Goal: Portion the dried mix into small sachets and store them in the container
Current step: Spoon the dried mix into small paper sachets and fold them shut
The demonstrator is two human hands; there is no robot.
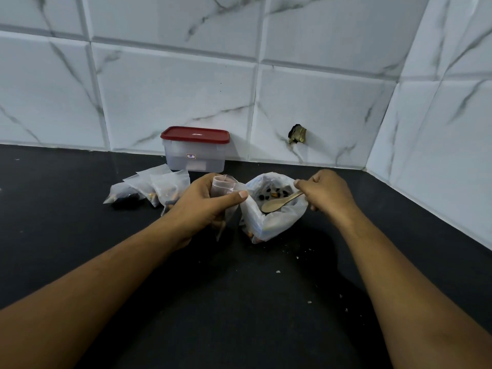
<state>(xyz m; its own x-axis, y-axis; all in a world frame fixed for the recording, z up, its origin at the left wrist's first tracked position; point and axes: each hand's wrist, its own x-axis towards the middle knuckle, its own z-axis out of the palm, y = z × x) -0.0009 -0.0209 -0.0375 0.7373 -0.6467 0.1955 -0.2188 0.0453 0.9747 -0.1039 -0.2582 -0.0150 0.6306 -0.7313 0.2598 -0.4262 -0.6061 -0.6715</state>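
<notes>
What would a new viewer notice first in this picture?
The two hands at the centre: the left hand grips a small sachet, the right hand holds a wooden spoon at the mouth of the bag of dried mix. Behind them, the red-lidded container stands closed by the tiled wall.

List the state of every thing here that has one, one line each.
Container: closed, red lid on.
Filled sachets: lying on the counter beside the container, mix inside.
Sachet in hand: mouth open, gripped by the left hand.
Bag of dried mix: open, standing on the counter.
Wooden spoon: held by the right hand, bowl over the bag's mouth, looks empty.
</notes>
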